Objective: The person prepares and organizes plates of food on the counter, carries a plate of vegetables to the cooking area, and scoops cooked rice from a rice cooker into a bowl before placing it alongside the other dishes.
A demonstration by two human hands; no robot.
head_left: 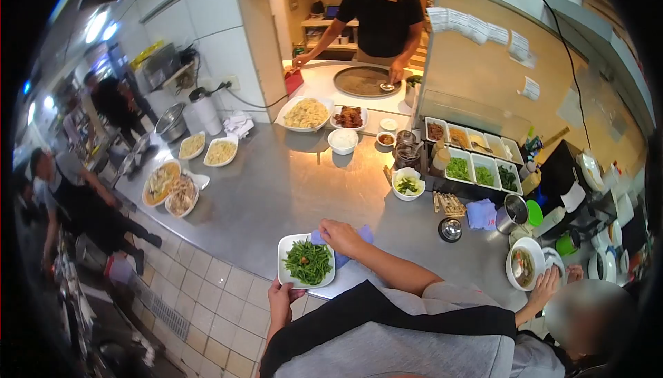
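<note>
A white square dish [282,275] of stir-fried green vegetables [308,262] is at the near edge of the steel counter. My left hand [281,301] grips its lower left corner, the thumb near the rim. My right hand [341,236] is closed on a purple cloth [362,235] at the dish's upper right rim. Part of the cloth lies spread on the counter beside the dish.
Ahead, by the serving window, are a plate of yellowish food [306,113], a plate of browned meat [350,117] and a rice bowl [343,141]. Garnish trays [471,168] stand right. A co-worker's hand [545,287] is near a soup bowl [525,264]. Noodle dishes [221,152] sit left.
</note>
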